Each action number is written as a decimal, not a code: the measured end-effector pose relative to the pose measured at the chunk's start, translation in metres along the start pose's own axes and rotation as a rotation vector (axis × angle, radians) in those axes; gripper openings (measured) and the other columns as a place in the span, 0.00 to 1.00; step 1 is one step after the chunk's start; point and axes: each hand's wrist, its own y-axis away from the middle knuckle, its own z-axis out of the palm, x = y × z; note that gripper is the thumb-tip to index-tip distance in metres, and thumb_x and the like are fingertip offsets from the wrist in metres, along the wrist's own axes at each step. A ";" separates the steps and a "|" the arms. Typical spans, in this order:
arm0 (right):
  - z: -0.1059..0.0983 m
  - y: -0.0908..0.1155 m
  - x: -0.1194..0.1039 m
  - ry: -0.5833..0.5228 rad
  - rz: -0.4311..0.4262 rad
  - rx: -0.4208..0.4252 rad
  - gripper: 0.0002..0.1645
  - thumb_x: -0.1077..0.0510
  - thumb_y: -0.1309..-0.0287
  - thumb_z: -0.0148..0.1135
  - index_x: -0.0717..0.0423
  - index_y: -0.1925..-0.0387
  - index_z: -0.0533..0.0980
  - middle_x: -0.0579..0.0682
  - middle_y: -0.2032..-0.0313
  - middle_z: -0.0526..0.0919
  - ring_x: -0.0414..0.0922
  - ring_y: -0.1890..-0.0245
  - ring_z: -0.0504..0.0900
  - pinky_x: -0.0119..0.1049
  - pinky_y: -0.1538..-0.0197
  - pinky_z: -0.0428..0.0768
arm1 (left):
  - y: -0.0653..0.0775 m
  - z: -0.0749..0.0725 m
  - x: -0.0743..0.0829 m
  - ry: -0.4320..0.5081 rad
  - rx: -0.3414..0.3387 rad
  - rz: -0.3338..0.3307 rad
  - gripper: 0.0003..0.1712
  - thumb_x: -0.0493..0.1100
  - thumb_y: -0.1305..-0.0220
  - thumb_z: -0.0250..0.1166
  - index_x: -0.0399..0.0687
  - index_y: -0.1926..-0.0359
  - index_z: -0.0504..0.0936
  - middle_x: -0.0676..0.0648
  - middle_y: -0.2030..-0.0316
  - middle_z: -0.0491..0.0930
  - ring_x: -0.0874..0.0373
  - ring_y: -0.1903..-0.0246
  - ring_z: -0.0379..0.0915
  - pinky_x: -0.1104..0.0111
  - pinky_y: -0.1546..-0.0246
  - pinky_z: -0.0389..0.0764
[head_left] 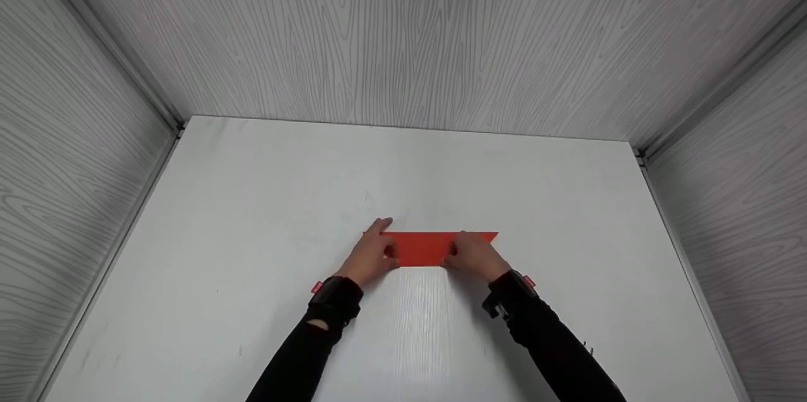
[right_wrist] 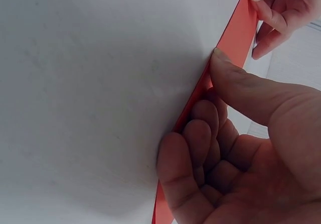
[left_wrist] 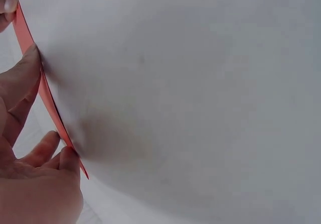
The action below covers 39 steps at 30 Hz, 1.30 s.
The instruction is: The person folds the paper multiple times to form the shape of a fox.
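Note:
A strip of red paper (head_left: 419,249) lies lengthwise across the white table, with a slanted right end and a straight far edge. My left hand (head_left: 369,257) grips its left part, thumb at the near edge and some fingers reaching to the far edge. On the right part, my right hand (head_left: 476,255) holds the strip with its thumb at the near edge and its fingers curled. The left wrist view shows the paper (left_wrist: 50,101) nearly edge-on, layers slightly parted. In the right wrist view the thumb presses along the paper's edge (right_wrist: 238,35).
The white tabletop (head_left: 252,200) spreads around both hands. A wood-grain panel (head_left: 403,36) rises behind it, with similar panels at the left (head_left: 69,137) and right (head_left: 737,169). Black bands sit on both wrists, below dark sleeves.

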 end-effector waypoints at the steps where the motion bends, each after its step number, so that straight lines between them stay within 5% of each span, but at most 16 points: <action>1: 0.000 0.000 0.000 0.000 0.000 0.002 0.24 0.57 0.37 0.73 0.50 0.83 0.68 0.42 0.82 0.62 0.40 0.79 0.63 0.35 0.72 0.63 | 0.000 -0.001 -0.001 0.004 -0.005 0.004 0.08 0.31 0.40 0.74 0.45 0.70 0.84 0.39 0.23 0.61 0.40 0.22 0.48 0.53 0.26 0.62; 11: 0.001 0.002 -0.002 -0.012 0.014 0.013 0.14 0.58 0.38 0.72 0.56 0.73 0.75 0.45 0.77 0.70 0.43 0.75 0.69 0.36 0.69 0.68 | 0.001 -0.007 0.003 0.064 -0.041 -0.029 0.08 0.33 0.36 0.72 0.45 0.71 0.82 0.37 0.23 0.59 0.38 0.21 0.43 0.50 0.24 0.56; 20: 0.002 0.003 -0.005 0.005 0.054 0.009 0.10 0.58 0.37 0.71 0.56 0.69 0.79 0.46 0.75 0.74 0.44 0.73 0.72 0.37 0.67 0.72 | -0.003 0.014 0.006 -0.095 0.098 -0.050 0.12 0.41 0.40 0.78 0.46 0.75 0.82 0.39 0.26 0.65 0.42 0.27 0.60 0.55 0.33 0.72; 29: 0.006 0.003 -0.015 0.111 -0.017 0.035 0.05 0.61 0.37 0.70 0.57 0.68 0.83 0.46 0.76 0.78 0.43 0.74 0.73 0.40 0.65 0.76 | 0.000 0.015 0.007 -0.081 0.138 -0.026 0.12 0.38 0.41 0.78 0.44 0.75 0.81 0.36 0.27 0.64 0.41 0.32 0.67 0.52 0.34 0.72; 39: 0.017 -0.002 -0.029 0.003 -0.039 0.036 0.16 0.55 0.36 0.72 0.53 0.75 0.75 0.43 0.81 0.65 0.41 0.78 0.65 0.37 0.68 0.66 | -0.002 0.015 0.006 -0.077 0.132 0.008 0.11 0.34 0.40 0.75 0.44 0.74 0.81 0.35 0.27 0.63 0.38 0.32 0.67 0.50 0.33 0.71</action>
